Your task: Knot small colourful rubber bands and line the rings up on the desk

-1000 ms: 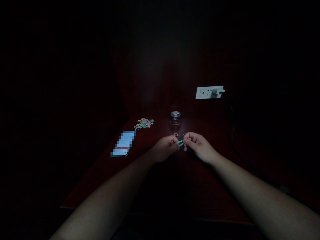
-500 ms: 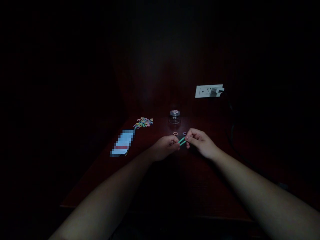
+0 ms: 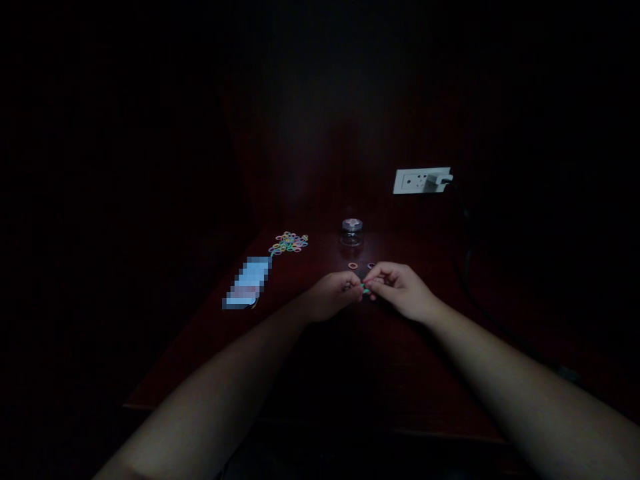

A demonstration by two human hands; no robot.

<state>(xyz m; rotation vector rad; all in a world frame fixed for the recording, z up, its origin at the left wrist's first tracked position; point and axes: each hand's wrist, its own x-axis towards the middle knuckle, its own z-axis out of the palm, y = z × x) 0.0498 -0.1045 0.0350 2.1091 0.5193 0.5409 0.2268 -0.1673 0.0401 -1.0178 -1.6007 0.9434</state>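
Over the middle of a dark red-brown table (image 3: 210, 333), my left hand (image 3: 333, 295) and my right hand (image 3: 400, 288) meet fingertip to fingertip. Both are closed in a pinch on a small green rubber band (image 3: 365, 289), which is slack and mostly hidden between the fingers. Just beyond the hands lie two loose small bands (image 3: 353, 265). A heap of several coloured bands (image 3: 289, 243) sits farther back on the left.
A small clear jar with a lid (image 3: 352, 231) stands behind the hands. A blurred flat card or packet (image 3: 247, 283) lies at the left. A white wall socket with a plug (image 3: 423, 180) and a dark cable (image 3: 467, 267) are at the right. The room is very dark.
The green band was stretched between the two hands; now the hands have come together and the band is slack and bunched between the fingertips.
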